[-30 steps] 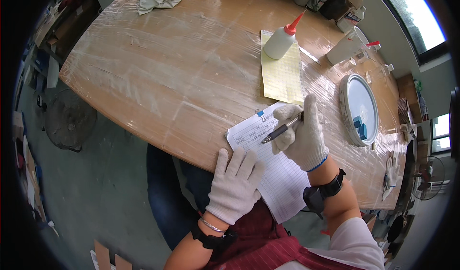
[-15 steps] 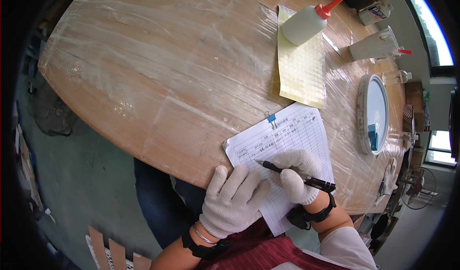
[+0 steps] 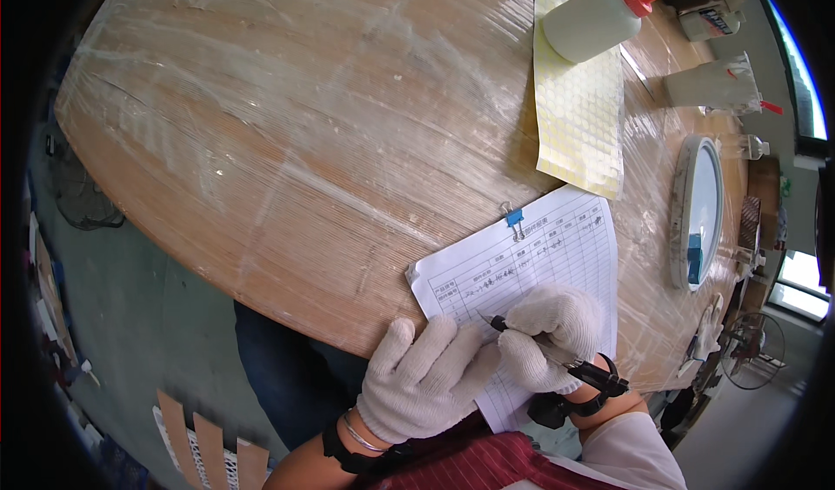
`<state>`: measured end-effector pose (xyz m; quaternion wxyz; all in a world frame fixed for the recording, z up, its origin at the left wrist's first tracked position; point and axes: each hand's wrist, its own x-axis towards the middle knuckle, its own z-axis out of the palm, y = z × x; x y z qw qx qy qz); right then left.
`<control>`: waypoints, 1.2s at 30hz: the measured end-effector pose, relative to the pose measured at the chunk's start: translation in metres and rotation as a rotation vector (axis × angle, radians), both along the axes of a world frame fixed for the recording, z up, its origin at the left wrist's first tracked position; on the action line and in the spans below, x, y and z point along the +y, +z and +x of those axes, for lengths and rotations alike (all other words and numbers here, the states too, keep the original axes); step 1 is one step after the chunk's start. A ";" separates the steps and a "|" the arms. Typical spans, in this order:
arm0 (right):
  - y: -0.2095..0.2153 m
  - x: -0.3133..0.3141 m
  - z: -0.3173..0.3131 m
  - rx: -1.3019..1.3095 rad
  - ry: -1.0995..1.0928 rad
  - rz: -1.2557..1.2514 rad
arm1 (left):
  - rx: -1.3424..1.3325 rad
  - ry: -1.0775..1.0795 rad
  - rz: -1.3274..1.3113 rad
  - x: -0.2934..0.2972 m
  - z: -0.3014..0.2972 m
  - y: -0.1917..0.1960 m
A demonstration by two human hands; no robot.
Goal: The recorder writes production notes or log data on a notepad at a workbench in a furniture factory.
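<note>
The paper form (image 3: 570, 268) lies near the edge of the surface (image 3: 287, 125), held at its top by a blue clip (image 3: 515, 220). A line of handwriting runs across its upper rows, with a short entry towards the right. The rows showing below look unfilled, so the form seems only begun; the hands hide part of it. The right hand (image 3: 552, 338) is closed round a pen (image 3: 498, 323), its tip over the form. The left hand (image 3: 426, 381) lies palm down with fingers spread, across the form's near left edge.

Clear plastic film covers the wooden surface. Beyond the form, a red-tipped bottle (image 3: 591, 25) stands on a yellow sheet (image 3: 578, 129); to the right is a round white lid (image 3: 682, 216) with something blue (image 3: 695, 260) on it. A fan (image 3: 753, 351) stands farther right, and brown strips (image 3: 178, 438) rise above the green floor (image 3: 183, 333).
</note>
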<state>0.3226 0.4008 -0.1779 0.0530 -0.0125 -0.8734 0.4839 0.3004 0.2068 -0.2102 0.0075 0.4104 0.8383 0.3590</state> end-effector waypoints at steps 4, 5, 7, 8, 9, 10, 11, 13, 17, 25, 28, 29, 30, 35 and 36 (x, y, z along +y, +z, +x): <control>0.000 0.001 -0.003 0.035 0.062 0.057 | -0.072 -0.062 -0.083 -0.002 -0.001 0.002; 0.000 0.001 -0.004 0.047 0.064 0.085 | -0.031 -0.048 -0.067 -0.002 -0.002 0.002; 0.000 0.002 -0.004 0.044 0.072 0.068 | -0.019 -0.041 -0.066 -0.001 -0.003 0.002; -0.001 0.002 -0.004 0.044 0.073 0.080 | -0.020 -0.042 -0.068 0.001 -0.004 0.000; -0.001 0.002 -0.004 0.041 0.078 0.067 | 0.046 0.001 -0.022 0.006 -0.004 -0.004; -0.001 0.002 -0.004 0.051 0.071 0.065 | 0.079 0.023 0.001 0.007 -0.004 -0.005; -0.002 0.002 -0.004 0.061 0.062 0.077 | 0.113 0.044 0.023 0.009 -0.004 -0.007; -0.001 0.001 -0.004 0.056 0.067 0.064 | 0.098 0.041 0.019 0.009 -0.004 -0.008; -0.003 0.001 -0.006 0.088 0.069 0.083 | 0.089 0.064 0.041 0.009 -0.002 -0.008; -0.003 -0.001 -0.005 0.061 0.068 0.061 | 0.094 0.048 0.037 0.007 -0.002 -0.006; -0.003 -0.001 -0.005 0.057 0.069 0.058 | 0.000 0.000 -0.065 -0.001 0.001 0.002; -0.003 -0.001 -0.005 0.060 0.063 0.071 | 0.001 0.001 -0.065 -0.001 0.001 0.002; -0.003 0.000 -0.005 0.058 0.067 0.057 | 0.011 0.005 -0.065 -0.001 0.001 0.003; -0.005 0.000 -0.005 0.085 0.066 0.064 | 0.026 0.004 -0.060 0.003 -0.002 0.000; -0.006 0.000 -0.005 0.081 0.071 0.052 | 0.061 0.016 -0.026 0.006 -0.003 -0.003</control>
